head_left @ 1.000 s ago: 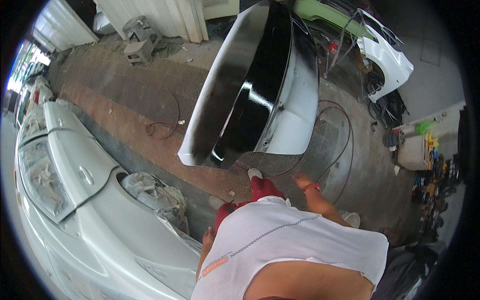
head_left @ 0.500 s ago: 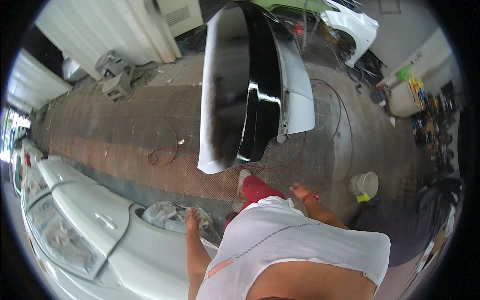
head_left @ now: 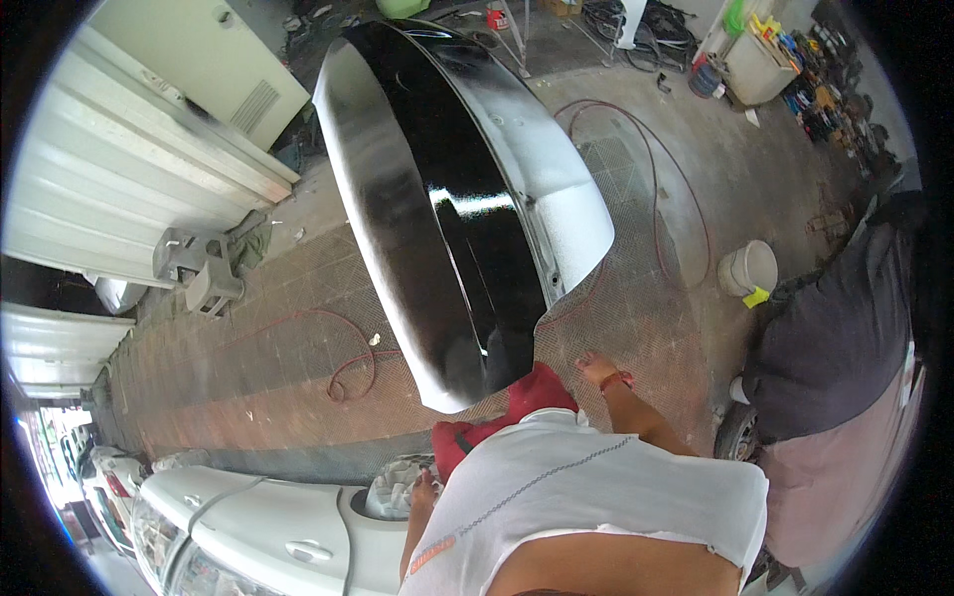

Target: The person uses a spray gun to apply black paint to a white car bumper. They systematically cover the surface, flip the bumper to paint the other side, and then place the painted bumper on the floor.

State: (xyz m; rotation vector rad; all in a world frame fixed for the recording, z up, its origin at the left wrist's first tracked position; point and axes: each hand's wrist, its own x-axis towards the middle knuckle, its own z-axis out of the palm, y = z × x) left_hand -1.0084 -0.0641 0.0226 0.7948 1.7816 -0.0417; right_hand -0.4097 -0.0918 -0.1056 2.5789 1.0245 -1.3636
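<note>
A large car body panel point(head_left: 397, 199), glossy black along its middle and white toward both long edges, stands just in front of me. Its near end reaches close to my legs. My right hand point(head_left: 599, 370), with a red band at the wrist, hangs beside the panel's near right corner, fingers loosely apart and nothing in them. Low at my left side is my left hand point(head_left: 424, 487), small in view, its fingers extended and apparently bare. It is nearest to crumpled plastic sheeting point(head_left: 393, 485) at the white car point(head_left: 268, 521). Neither hand touches the panel.
A red hose point(head_left: 373, 363) loops over the tiled floor on the left; more hose point(head_left: 708, 228) curls on the right. A white bucket point(head_left: 747, 268) stands near a dark-covered vehicle point(head_left: 825, 348). Grey step stools point(head_left: 214, 288) sit by the corrugated wall point(head_left: 109, 189).
My view has turned and I am closer to the panel, which now appears tilted and nearer my legs. Both hands still hang at my sides; the left sits closer to my body.
</note>
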